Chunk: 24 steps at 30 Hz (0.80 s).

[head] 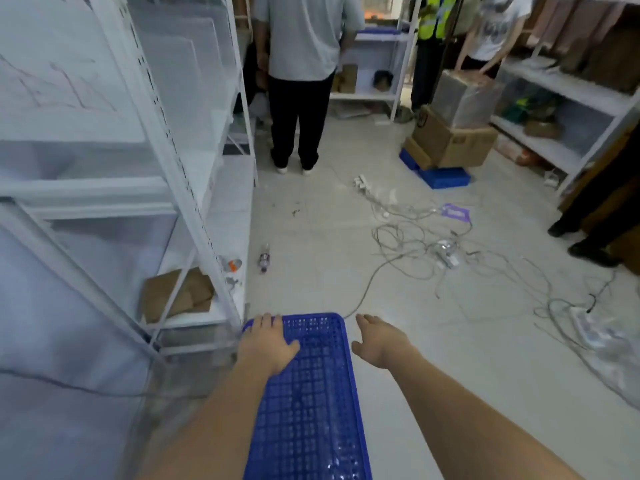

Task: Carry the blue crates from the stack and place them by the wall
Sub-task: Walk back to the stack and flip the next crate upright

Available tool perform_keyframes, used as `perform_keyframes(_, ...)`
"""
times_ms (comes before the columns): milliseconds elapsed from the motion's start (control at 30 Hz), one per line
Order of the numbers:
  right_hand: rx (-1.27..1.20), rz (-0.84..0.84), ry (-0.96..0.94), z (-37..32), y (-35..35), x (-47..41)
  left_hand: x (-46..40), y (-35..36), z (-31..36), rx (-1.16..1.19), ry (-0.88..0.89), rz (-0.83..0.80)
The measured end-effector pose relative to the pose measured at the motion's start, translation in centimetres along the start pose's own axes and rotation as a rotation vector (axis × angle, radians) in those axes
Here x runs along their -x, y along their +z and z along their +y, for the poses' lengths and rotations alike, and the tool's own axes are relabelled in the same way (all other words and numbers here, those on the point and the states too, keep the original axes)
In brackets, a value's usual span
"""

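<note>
A blue perforated crate (pixel 311 403) lies flat-side up right below me, reaching from the bottom edge to about mid-lower frame. My left hand (pixel 268 342) rests on its far left corner, fingers over the rim. My right hand (pixel 377 341) hovers just off the crate's right edge with fingers spread, holding nothing. Another blue crate (pixel 445 177) lies on the floor farther off at the right, under cardboard boxes.
White metal shelving (pixel 166 174) stands close on my left. A person (pixel 301 81) stands ahead in the aisle; others are at the back right. Tangled cables (pixel 415 237), a power strip and a bottle (pixel 265 259) lie on the floor. More shelves (pixel 568 98) line the right.
</note>
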State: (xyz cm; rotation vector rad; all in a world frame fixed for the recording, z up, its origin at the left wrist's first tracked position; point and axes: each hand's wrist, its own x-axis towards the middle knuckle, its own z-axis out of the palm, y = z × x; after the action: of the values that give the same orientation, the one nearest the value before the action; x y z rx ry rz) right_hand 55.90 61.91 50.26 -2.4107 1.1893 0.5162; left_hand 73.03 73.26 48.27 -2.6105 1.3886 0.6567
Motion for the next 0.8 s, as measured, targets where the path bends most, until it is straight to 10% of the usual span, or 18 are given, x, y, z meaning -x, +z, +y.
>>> perform_keyframes(433,-0.153,-0.41,0.154,8.7,27.1,-10.5,-6.6,30.2,-1.6,0.118,-0.105,-0.499)
perform_keyframes(800,-0.446,-0.409,0.31,15.4,43.0,-21.1,-11.1,46.6,-3.8,0.118,-0.233,-0.574)
